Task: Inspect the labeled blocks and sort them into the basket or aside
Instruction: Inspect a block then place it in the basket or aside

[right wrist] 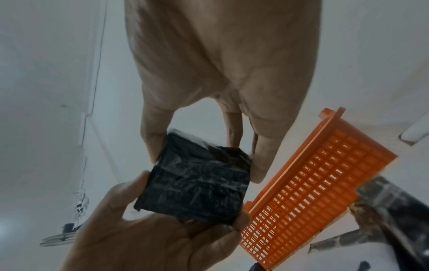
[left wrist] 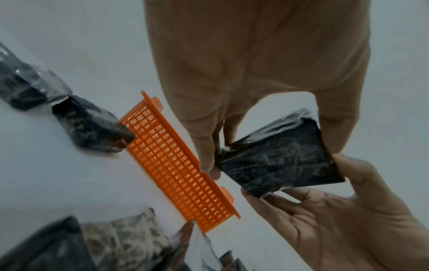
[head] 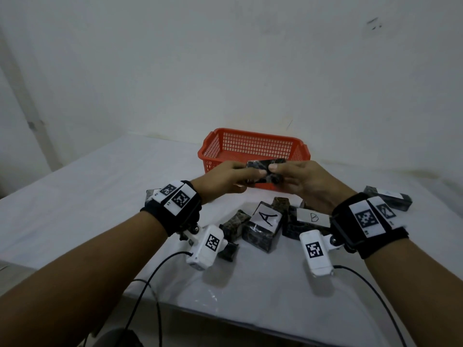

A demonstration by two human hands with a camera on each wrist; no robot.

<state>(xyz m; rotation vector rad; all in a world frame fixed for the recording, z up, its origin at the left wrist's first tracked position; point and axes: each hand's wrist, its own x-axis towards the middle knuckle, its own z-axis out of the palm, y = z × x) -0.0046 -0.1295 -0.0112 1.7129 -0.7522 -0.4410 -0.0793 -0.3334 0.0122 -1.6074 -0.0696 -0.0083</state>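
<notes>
A white counter [head: 250, 291] is seen against a pale wall, and on it, toward the far edge, an orange mesh basket [head: 253, 144] is set; nothing can be made out inside it, though its near part is hidden by the hands. A dark block [head: 265, 170] wrapped in shiny film is held up in the air just in front of the basket, between both hands. It is pinched at one end by the thumb and fingers of the left hand [head: 225, 180] and at the other end by those of the right hand [head: 305, 182]; no label can be read on the faces shown in the wrist views. Below the hands, a cluster of blocks lies on the counter: a block labelled A [head: 263, 227] stands just beside a block labelled B [head: 307, 222], with several smaller mottled pieces [head: 235, 222] around them. A further labelled block [head: 388, 197] lies apart to the right, its letter not legible. Black wristbands with printed markers are worn on both wrists.
</notes>
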